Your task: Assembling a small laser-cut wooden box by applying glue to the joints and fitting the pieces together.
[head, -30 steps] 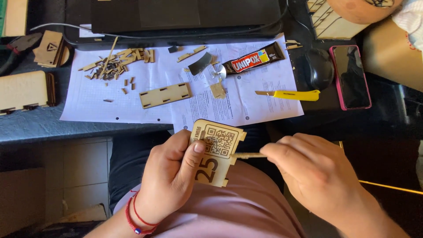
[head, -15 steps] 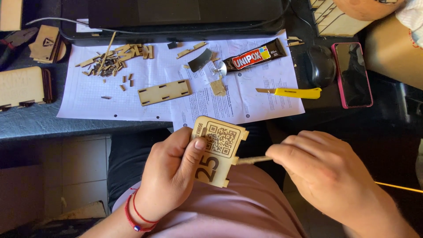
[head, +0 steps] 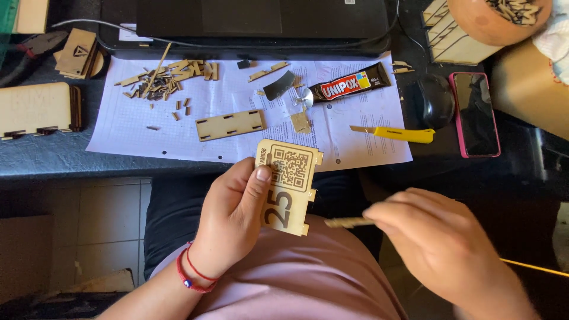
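Plywood panel (head: pixel 287 186): tabbed edges, engraved square code, large numerals.

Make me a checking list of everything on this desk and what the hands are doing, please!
Surface: dark desk with white paper sheets spread on it.
Job's things: engraved wooden panel held in the left hand; thin wooden stick pinched in the right hand, apart from the panel.
Clutter: wood offcuts, slotted wooden strip, glue tube, yellow knife, phone, mouse, laptop, bowl.
Grippers: both hands closed on their pieces.
Cables: one beside the laptop.
Surroundings: tiled floor.
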